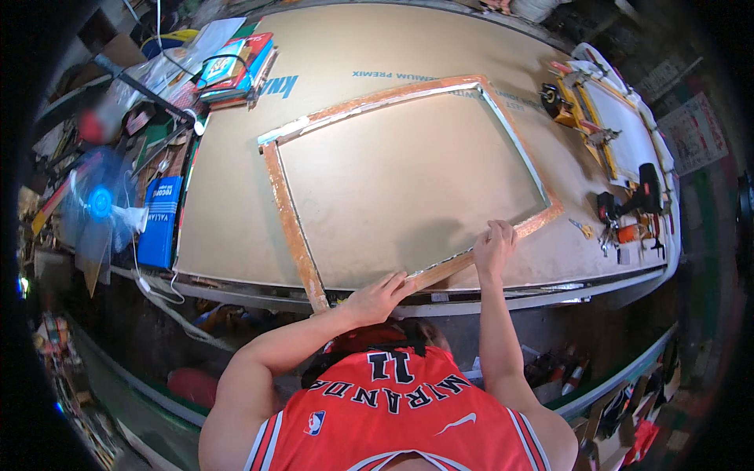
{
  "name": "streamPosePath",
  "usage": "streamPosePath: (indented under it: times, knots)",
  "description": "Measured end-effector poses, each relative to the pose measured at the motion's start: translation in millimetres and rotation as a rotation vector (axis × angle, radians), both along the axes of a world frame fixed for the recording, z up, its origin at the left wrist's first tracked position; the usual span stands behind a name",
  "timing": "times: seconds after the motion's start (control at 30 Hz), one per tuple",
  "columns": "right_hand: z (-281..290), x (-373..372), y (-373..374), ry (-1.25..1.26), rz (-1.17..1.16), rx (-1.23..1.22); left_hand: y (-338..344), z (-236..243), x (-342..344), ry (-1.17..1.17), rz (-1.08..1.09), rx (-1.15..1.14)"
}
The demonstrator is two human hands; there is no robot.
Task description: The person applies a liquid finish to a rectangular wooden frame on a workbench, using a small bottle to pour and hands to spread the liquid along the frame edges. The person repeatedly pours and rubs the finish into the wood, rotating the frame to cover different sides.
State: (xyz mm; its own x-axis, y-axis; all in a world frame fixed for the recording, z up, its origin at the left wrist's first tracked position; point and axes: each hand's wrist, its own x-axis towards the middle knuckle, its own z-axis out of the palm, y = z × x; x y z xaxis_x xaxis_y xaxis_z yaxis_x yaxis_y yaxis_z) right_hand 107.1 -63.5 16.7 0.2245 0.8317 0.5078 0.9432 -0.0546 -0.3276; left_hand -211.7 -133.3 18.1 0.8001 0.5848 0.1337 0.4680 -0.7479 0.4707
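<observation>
A rectangular wooden frame (pixel 276 173), orange-brown with patchy white paint, rests on a large tan board (pixel 220 235). My left hand (pixel 377 298) grips the frame's near bar toward its left end, fingers bent over the wood. Further along that same bar to the right, my right hand (pixel 495 243) holds it with curled fingertips. The underside of both grips is hidden. A small pair of yellow-handled scissors (pixel 583 229) lies just right of the frame.
Stacked books (pixel 236 71), a blue binder (pixel 157 224) and a small fan (pixel 102 204) are at the left. Yellow tools with rails (pixel 589 118), a black drill (pixel 640 188) and an orange can (pixel 628 233) line the right. The bench's metal front edge (pixel 550 292) runs below the frame.
</observation>
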Motion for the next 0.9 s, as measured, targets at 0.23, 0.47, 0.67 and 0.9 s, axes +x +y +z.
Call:
streamPosePath:
  times: [0.23, 0.47, 0.67, 0.9]
  knots:
    - [8, -42, -28, 0.342, -0.224, -0.101, 10, -5, 43, -0.215, 0.163, -0.111]
    - [21, -101, -45, 0.353, 0.133, 0.041, 63, -52, 110, -0.599, 0.258, -0.771]
    - [31, -157, -55, 0.552, 0.523, -0.386, 153, -12, -33, -0.085, 0.327, -0.128]
    - [11, -218, -68, 0.13, 0.695, -0.569, 176, 7, -159, 0.224, 0.542, 0.074]
